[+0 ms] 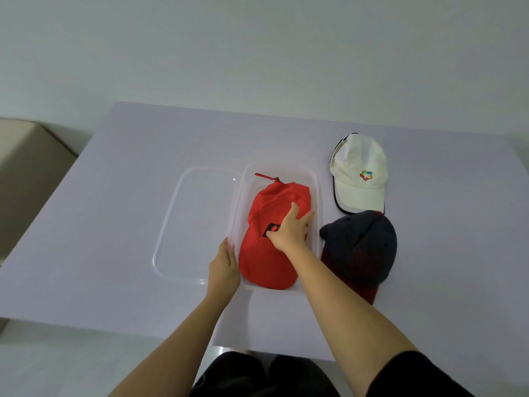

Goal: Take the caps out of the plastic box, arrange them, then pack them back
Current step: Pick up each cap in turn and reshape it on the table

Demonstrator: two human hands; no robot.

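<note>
A red cap with a black logo lies inside the clear plastic box at the table's middle. My right hand rests on top of the red cap, fingers spread and pressing on its crown. My left hand grips the box's left wall near its front corner. A white cap with a coloured logo lies on the table right of the box. A dark navy cap with a red brim lies in front of the white cap, touching the box's right side.
The clear lid lies flat on the white table, touching the box's left side. A beige piece of furniture stands left of the table. A wall runs behind. My dark-clothed legs are below the table's front edge.
</note>
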